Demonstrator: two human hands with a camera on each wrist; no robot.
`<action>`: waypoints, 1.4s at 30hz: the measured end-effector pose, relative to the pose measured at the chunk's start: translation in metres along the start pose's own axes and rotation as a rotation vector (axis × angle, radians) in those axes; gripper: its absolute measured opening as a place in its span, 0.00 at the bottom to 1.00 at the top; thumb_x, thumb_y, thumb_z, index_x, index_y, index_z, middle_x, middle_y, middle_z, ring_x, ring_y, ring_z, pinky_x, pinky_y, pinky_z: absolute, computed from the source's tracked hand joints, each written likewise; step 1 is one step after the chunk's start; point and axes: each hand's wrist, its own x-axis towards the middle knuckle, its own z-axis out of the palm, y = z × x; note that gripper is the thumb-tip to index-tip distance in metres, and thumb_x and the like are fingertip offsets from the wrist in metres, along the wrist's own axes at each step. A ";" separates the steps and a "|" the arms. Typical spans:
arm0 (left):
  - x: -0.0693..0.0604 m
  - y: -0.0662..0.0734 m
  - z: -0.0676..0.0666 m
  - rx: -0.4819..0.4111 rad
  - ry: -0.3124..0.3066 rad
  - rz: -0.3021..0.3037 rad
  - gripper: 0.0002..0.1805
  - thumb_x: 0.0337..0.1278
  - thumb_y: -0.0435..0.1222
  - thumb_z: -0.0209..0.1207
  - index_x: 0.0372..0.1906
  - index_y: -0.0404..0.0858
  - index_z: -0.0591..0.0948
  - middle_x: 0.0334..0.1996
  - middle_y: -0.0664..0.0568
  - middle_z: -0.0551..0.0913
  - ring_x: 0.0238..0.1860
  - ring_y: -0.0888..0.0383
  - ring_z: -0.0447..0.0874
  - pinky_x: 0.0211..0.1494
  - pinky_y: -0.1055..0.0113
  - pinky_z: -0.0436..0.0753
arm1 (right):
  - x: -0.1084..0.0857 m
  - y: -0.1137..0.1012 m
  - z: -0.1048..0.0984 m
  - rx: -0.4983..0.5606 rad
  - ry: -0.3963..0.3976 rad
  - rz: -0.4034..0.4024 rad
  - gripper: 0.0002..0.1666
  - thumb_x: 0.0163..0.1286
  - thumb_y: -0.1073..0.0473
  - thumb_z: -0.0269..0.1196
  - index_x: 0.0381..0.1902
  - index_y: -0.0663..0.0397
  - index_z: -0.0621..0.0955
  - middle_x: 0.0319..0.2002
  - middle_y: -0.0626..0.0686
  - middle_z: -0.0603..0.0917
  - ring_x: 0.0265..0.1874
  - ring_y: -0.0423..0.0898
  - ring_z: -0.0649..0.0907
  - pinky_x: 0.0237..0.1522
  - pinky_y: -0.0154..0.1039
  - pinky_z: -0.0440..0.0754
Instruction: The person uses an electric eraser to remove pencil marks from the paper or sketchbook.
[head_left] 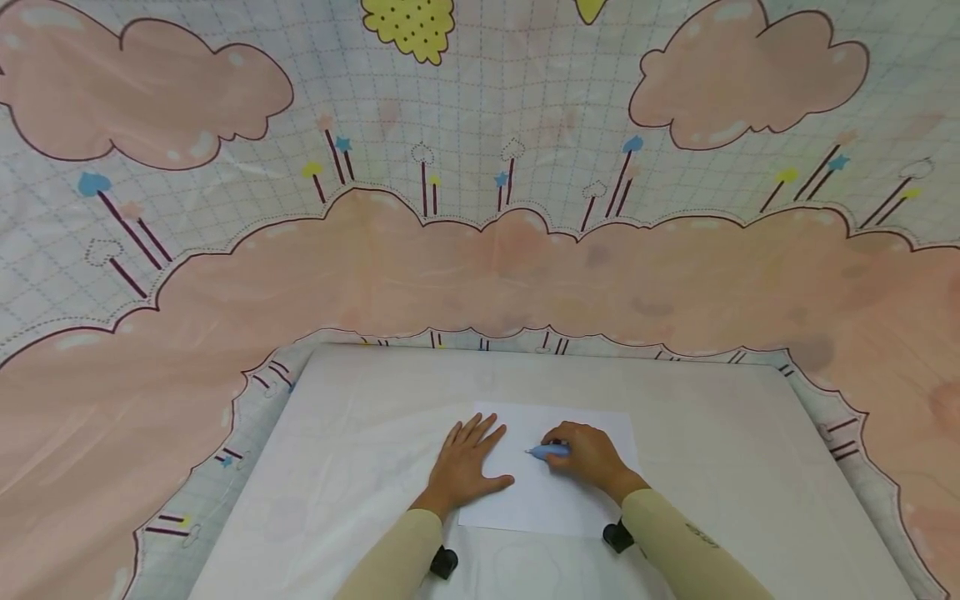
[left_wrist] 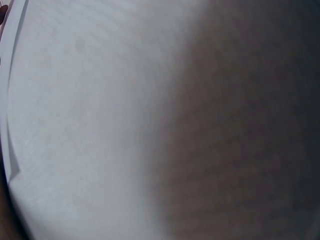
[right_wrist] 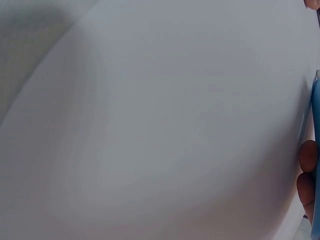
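Note:
A white sheet of paper (head_left: 547, 508) lies flat near the front middle of the white table. My left hand (head_left: 465, 467) rests on the sheet's left part, palm down with fingers and thumb spread. Over the right half, my right hand (head_left: 588, 454) grips a thick light-blue pen-like tool (head_left: 551, 451) that has a narrow tip pointing left. Whether this tip touches the paper I cannot tell. At the right edge of the right wrist view, the blue tool (right_wrist: 316, 115) appears with fingertips (right_wrist: 308, 156) against it. The left wrist view shows mostly blurred white surface, the hand barely visible.
The white tabletop (head_left: 712, 450) extends around the sheet on all sides. A patterned cloth (head_left: 480, 267) with pink clouds surrounds the table and rises behind it. Black wrist devices (head_left: 444, 563) sit below both cuffs.

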 end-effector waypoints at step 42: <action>0.002 0.006 -0.006 -0.054 0.028 -0.001 0.49 0.52 0.71 0.53 0.76 0.51 0.63 0.78 0.55 0.56 0.78 0.50 0.49 0.78 0.47 0.48 | -0.089 0.081 -0.037 0.245 0.351 0.296 0.23 0.65 0.69 0.63 0.58 0.55 0.76 0.46 0.60 0.81 0.43 0.54 0.81 0.42 0.47 0.80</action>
